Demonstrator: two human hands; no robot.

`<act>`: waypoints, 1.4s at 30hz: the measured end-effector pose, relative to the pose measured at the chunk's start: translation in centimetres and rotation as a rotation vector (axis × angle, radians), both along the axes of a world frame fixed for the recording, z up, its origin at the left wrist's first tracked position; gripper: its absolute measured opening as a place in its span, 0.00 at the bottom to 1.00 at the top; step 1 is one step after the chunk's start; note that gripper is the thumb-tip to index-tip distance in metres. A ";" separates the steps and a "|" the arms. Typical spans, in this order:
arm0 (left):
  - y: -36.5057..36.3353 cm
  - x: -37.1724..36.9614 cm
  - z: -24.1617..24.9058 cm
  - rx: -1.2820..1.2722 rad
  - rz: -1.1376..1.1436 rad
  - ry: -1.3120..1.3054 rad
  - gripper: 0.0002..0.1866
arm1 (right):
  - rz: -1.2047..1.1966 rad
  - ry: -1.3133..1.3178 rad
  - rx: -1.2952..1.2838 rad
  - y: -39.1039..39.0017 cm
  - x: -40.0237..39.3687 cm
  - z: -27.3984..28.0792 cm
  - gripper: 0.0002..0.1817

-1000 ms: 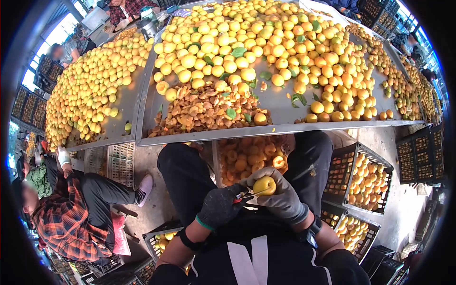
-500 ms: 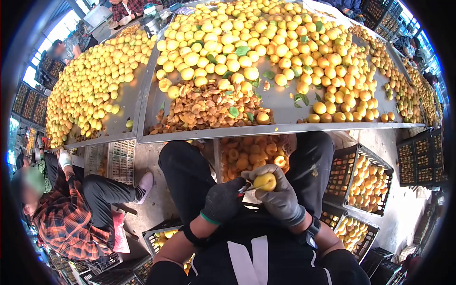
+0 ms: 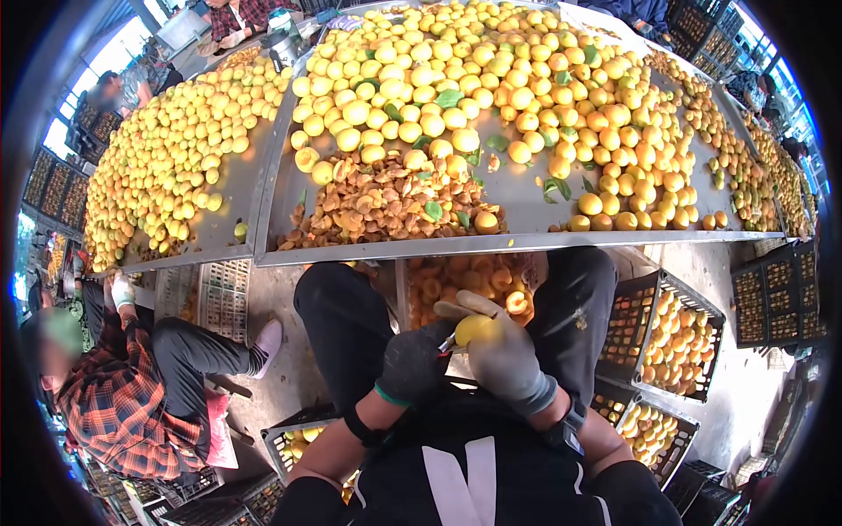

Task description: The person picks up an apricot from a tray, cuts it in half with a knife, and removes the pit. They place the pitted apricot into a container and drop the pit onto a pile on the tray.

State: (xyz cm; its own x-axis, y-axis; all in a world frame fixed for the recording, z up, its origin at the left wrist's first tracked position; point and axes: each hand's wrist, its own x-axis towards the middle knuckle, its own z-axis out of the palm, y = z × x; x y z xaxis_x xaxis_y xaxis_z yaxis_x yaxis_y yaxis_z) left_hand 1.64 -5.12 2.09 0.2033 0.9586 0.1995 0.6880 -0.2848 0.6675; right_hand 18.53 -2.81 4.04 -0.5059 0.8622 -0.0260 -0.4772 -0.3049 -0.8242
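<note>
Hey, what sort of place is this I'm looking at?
Probably a fruit-processing shed: round yellow-orange fruit lie heaped on a grey metal table, a black slatted plastic crate holds more, and a person in a plaid shirt sits nearby.

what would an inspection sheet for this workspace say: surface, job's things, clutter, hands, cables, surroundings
Surface: metal table, mostly covered by a yellow fruit pile, with bare patches
Job's things: held fruit between the hands; tool beside it, mostly hidden; crate of orange fruit between the knees
Clutter: brown-orange scraps near the front edge; green leaves among the fruit
Left hand: black glove, closed on the tool
Right hand: grey glove, at the held fruit, blurred, grip unclear
Cables: nothing seen
Surroundings: seated person in plaid, left; black crates of fruit, right
</note>
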 end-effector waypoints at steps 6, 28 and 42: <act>0.4 0.4 -0.6 0.007 0.038 -0.104 0.16 | -0.154 -0.155 0.132 -0.6 -1.5 0.6 0.33; 1.4 0.3 0.5 -0.056 0.015 -0.310 0.38 | 0.122 -0.239 -0.007 -0.7 1.9 -1.7 0.32; 1.5 2.8 2.9 -0.102 0.065 -0.844 0.20 | -0.437 -0.461 0.334 -0.5 -2.5 0.8 0.18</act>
